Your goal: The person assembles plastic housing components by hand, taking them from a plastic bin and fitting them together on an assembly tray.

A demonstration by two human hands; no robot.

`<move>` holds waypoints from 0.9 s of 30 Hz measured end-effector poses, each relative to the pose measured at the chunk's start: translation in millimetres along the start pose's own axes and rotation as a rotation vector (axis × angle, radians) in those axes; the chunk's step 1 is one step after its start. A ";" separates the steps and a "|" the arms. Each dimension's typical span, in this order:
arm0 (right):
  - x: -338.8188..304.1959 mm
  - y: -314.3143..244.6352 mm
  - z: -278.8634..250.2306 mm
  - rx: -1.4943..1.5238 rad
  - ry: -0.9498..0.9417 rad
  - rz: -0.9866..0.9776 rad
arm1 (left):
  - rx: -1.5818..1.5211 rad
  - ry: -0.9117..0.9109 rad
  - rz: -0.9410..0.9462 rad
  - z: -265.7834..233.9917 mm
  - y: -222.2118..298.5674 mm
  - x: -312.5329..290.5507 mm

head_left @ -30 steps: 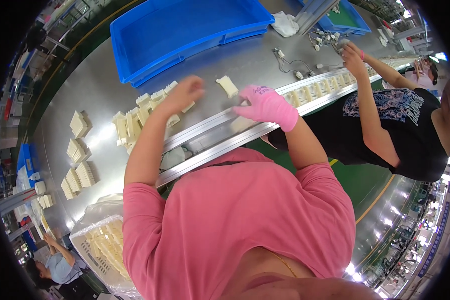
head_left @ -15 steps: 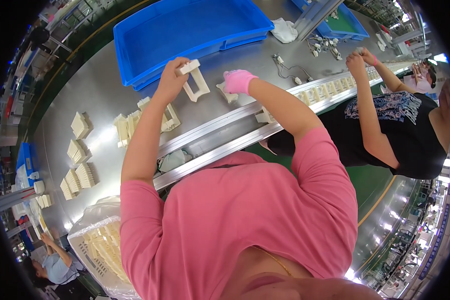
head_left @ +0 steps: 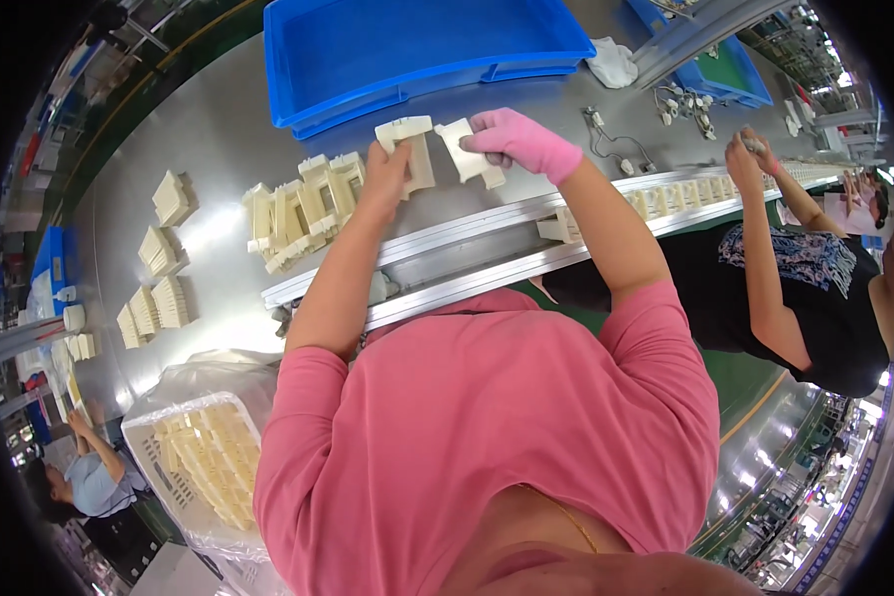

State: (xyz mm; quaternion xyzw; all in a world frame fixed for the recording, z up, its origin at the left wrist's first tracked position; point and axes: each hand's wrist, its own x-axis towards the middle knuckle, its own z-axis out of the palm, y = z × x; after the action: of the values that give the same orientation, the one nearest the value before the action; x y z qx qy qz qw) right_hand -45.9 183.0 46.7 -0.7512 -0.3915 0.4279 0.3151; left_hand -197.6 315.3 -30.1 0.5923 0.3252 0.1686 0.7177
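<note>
My bare left hand (head_left: 385,181) is closed round a cream plastic frame (head_left: 420,162), raised over the metal table and tilted. In a pink glove with grey fingertips, my right hand (head_left: 512,141) pinches a smaller cream plastic piece (head_left: 464,151), its flat face showing. A narrow gap separates this piece from the frame. Left of my left hand, several similar cream frames (head_left: 313,204) stand in a row on the table. My left fingers hide part of the frame's inner side.
A large blue tray (head_left: 437,77) lies beyond my hands. Stacks of cream parts (head_left: 172,301) stand at the left, above a lined white basket (head_left: 209,467) of more parts. A metal rail track (head_left: 487,221) carries cream parts along the near edge. A co-worker (head_left: 775,268) stands at the right.
My right hand has raised the smaller piece and turned its flat face into view. My left hand has tilted the frame, and the two parts are closer together. The whole view has shifted.
</note>
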 end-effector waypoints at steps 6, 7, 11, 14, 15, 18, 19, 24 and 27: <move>-21.0 -8.4 48.4 -0.100 0.409 -0.273 | -0.141 -0.179 -0.005 28.1 35.6 -39.1; -17.8 -5.6 60.2 -0.096 0.409 -0.271 | -0.092 -0.166 0.086 28.2 35.6 -41.4; -22.1 -8.2 81.6 -0.218 0.754 -0.588 | -0.066 -0.211 0.155 25.5 38.5 -41.7; -24.2 -9.4 82.5 -0.081 0.772 -0.627 | -0.006 -0.241 0.329 22.0 28.2 -32.0; -25.1 -10.9 81.5 -0.125 0.761 -0.620 | -0.044 -0.232 0.347 21.7 25.3 -28.6; -28.4 -14.2 75.8 -0.202 0.688 -0.563 | -0.162 -0.263 0.264 22.8 18.2 -26.3; -28.6 -15.6 74.7 -0.231 0.631 -0.513 | -0.235 -0.303 0.163 21.0 18.5 -26.5; -58.0 -38.1 53.7 0.095 0.321 -0.402 | -0.173 -0.372 0.044 24.1 32.7 -37.4; -59.8 -36.0 41.0 -0.049 0.476 -0.455 | -0.301 -0.438 -0.020 24.4 36.0 -39.8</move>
State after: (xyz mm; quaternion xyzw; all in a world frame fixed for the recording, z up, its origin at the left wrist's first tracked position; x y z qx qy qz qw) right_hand -113.5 155.2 81.7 -0.7309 -0.4746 0.1496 0.4671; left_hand -205.3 281.0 17.2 0.4978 0.1394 0.0756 0.8527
